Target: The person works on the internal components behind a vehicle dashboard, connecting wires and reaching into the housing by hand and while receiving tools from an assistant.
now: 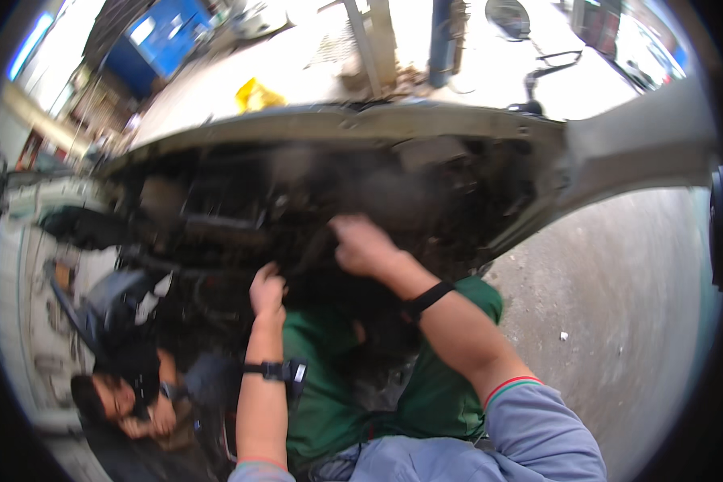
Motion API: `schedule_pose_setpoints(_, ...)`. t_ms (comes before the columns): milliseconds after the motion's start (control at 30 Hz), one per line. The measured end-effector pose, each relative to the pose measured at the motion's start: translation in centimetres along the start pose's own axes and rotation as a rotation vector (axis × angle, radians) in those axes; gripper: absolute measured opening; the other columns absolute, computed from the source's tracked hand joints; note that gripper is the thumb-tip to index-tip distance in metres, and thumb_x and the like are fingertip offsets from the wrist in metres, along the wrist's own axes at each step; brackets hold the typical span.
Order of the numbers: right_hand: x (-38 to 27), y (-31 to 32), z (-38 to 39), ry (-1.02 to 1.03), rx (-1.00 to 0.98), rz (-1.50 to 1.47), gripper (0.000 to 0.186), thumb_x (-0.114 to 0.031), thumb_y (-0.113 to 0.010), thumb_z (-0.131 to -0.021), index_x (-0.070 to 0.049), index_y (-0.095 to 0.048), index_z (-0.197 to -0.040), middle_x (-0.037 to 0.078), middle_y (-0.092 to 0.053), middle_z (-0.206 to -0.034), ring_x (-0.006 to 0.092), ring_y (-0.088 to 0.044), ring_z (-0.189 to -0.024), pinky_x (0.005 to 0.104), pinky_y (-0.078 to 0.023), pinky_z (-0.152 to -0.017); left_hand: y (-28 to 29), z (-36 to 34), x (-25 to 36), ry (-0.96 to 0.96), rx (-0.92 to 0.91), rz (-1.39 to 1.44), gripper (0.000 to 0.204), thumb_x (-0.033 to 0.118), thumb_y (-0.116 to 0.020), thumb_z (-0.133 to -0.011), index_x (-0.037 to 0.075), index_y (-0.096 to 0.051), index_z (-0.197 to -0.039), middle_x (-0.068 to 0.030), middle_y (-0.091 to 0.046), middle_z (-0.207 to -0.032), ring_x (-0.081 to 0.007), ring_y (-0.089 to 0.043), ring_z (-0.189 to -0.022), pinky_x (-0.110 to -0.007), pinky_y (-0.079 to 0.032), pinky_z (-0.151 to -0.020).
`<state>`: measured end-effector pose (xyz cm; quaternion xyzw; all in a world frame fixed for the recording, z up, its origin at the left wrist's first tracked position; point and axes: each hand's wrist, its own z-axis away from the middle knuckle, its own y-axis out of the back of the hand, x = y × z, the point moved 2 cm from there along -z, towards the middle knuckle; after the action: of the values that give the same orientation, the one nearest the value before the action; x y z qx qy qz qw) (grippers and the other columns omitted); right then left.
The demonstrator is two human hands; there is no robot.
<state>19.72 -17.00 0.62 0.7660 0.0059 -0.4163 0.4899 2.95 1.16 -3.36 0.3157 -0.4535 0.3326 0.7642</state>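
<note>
Stretched in front of me is the dark, stripped interior of a vehicle body, like a dashboard bay with its trim off, below a pale curved metal edge [353, 127]. My right hand [363, 245] is closed, fingers curled, against the dark parts in the middle; motion smears it. Lower and to its left, my left hand [267, 289] is also closed, with its fingers bent in. A dark, strip-like shape [315, 247] runs between the two hands, too blurred to name. Whatever either hand grips is hidden. Black straps circle both my forearms.
A co-worker [128, 402] is low at the left, hands together, beside a grey-black trim part [116, 301]. A pale body pillar [647, 136] rises at the right above concrete floor [602, 305]. Beyond the metal edge are a yellow bag [257, 95], a blue cabinet [157, 40] and a blue post [442, 44].
</note>
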Motion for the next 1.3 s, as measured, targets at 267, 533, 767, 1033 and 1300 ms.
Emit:
schedule_pose_setpoints(267,-1.5,0.9,-0.6,0.102,-0.024,0.005,0.045,-0.008,-0.060,-0.079,0.000,-0.056,-0.123,0.020,-0.059,-0.127,0.0385,-0.051,-0.121,0.0427,-0.044,-0.102,3.0,-1.6,-1.0,0.271,0.102,0.262,0.048,-0.007,-0.054,-0.080,-0.003,-0.056,-0.128,-0.0110,-0.064,-0.105,-0.0208,-0.063,-0.085,-0.032,-0.052,-0.067)
schedule_pose_setpoints(533,-2.1,0.6,-0.5,0.079,0.012,0.037,0.040,-0.006,-0.060,-0.079,-0.001,-0.058,-0.119,0.020,-0.062,-0.122,0.0394,-0.053,-0.117,0.0436,-0.045,-0.100,3.1,-1.1,-1.3,0.384,0.020,0.396,0.037,-0.003,-0.056,-0.084,-0.007,-0.057,-0.120,-0.0122,-0.063,-0.095,-0.0201,-0.064,-0.080,-0.032,-0.051,-0.064)
schedule_pose_setpoints(767,-2.0,0.3,-1.0,0.013,0.062,0.069,0.038,-0.005,-0.063,-0.077,-0.002,-0.058,-0.115,0.021,-0.063,-0.116,0.0416,-0.054,-0.112,0.0450,-0.044,-0.098,3.1,-1.7,-1.4,0.434,0.046,0.477,0.023,-0.002,-0.060,-0.083,-0.002,-0.060,-0.106,-0.0093,-0.062,-0.083,-0.0131,-0.054,-0.065,-0.026,-0.043,-0.054)
schedule_pose_setpoints(1033,-2.5,-0.8,-1.6,0.000,0.083,0.171,0.040,-0.007,-0.064,-0.077,-0.002,-0.055,-0.116,0.023,-0.063,-0.109,0.0433,-0.053,-0.109,0.0474,-0.044,-0.094,2.7,-1.9,-1.7,0.434,0.034,0.528,0.006,0.003,-0.066,-0.080,0.002,-0.061,-0.079,-0.0064,-0.059,-0.073,-0.0071,-0.046,-0.052,-0.020,-0.032,-0.041)
schedule_pose_setpoints(1300,-2.9,-1.4,-1.5,-0.008,0.045,0.185,0.046,-0.008,-0.064,-0.077,-0.003,-0.053,-0.122,0.020,-0.060,-0.118,0.0431,-0.048,-0.114,0.0476,-0.044,-0.097,2.8,-1.4,-1.0,0.448,0.046,0.549,0.009,0.002,-0.070,-0.082,0.003,-0.061,-0.081,-0.0027,-0.058,-0.073,-0.0061,-0.043,-0.052,-0.020,-0.029,-0.041)
